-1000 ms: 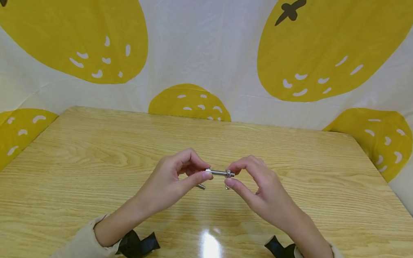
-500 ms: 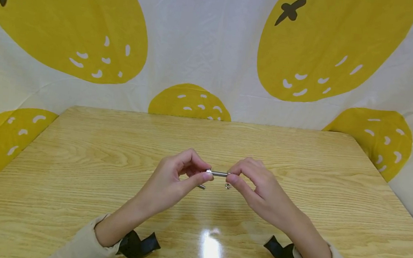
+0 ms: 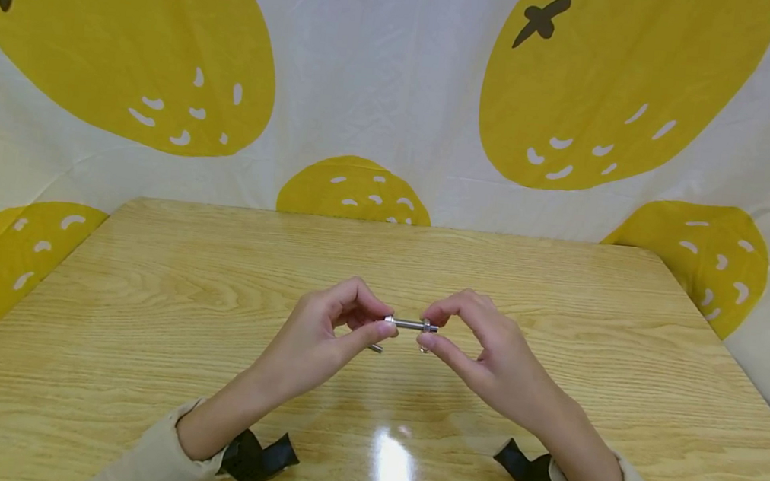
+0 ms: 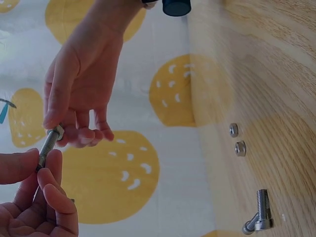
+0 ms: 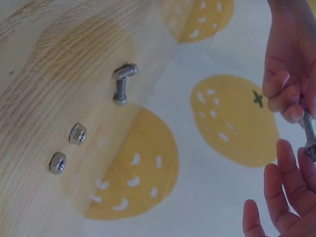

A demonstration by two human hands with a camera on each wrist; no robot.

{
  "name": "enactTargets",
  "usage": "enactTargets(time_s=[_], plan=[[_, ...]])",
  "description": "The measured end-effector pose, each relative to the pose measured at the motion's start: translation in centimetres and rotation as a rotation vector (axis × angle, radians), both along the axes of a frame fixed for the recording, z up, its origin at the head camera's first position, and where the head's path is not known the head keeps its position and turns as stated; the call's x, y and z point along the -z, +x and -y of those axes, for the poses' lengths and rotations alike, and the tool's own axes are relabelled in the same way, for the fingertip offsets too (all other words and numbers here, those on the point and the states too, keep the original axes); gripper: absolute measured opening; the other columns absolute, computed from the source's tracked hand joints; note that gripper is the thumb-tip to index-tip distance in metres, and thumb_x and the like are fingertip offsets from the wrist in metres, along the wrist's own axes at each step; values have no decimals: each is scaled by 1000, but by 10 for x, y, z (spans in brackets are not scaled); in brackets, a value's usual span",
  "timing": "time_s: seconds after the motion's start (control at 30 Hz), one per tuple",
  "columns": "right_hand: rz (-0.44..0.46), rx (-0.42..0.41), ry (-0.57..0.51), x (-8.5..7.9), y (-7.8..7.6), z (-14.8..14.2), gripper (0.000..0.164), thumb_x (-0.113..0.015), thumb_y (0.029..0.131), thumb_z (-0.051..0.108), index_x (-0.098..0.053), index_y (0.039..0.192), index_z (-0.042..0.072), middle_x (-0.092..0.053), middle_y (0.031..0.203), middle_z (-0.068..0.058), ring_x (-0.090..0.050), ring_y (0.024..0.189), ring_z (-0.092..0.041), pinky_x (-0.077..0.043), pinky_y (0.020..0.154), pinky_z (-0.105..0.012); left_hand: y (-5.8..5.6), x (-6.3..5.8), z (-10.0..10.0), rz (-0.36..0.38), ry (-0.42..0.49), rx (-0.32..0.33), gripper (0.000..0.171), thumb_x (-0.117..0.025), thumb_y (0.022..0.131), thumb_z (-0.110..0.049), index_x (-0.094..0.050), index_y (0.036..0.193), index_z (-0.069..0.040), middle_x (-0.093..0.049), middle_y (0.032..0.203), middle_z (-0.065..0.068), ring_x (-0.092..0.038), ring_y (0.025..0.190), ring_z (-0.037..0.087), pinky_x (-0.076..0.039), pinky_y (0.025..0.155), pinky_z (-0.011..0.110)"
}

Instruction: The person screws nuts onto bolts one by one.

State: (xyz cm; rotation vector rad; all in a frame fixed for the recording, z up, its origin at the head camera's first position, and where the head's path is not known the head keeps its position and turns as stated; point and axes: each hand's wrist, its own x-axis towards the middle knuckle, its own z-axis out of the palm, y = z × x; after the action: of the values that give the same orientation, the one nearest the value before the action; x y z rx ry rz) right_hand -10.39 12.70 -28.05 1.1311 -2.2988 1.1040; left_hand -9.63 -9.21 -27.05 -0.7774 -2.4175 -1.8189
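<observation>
My left hand (image 3: 322, 327) pinches the head end of a metal bolt (image 3: 408, 323) between thumb and forefinger, holding it level above the table. The shank points right, toward my right hand (image 3: 485, 349). On its far end sits a hex nut (image 3: 426, 326), with a short piece of shank showing beyond it. The thumb and forefinger of my right hand pinch this nut from either side. In the left wrist view, the nut (image 4: 59, 132) shows beside the right thumb, and the threads of the bolt (image 4: 48, 148) run between the hands.
Two loose nuts (image 5: 77, 134) lie on the wooden table (image 3: 218, 256). Near them are two more bolts, one (image 5: 120, 91) touching the other (image 5: 126, 70). A white cloth with yellow fruit shapes (image 3: 369, 102) hangs behind the table.
My right thumb and forefinger closed over the nut and bolt end half a second ago, and now stand wider apart with both showing again. The left hand keeps its place.
</observation>
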Motion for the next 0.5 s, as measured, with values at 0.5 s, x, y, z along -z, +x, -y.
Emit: enactTargets(time_s=[0.5], plan=[[112,94,46,1,1,-1,10,-62,90,18,-61,99,16,-60,93,10,-51,91,-7,-45,79,-30,1,0,0,-14,-11,7,10,-67,86,-12,-60,92,-8,-67,84,4,-61,67,11,-46,55,22]])
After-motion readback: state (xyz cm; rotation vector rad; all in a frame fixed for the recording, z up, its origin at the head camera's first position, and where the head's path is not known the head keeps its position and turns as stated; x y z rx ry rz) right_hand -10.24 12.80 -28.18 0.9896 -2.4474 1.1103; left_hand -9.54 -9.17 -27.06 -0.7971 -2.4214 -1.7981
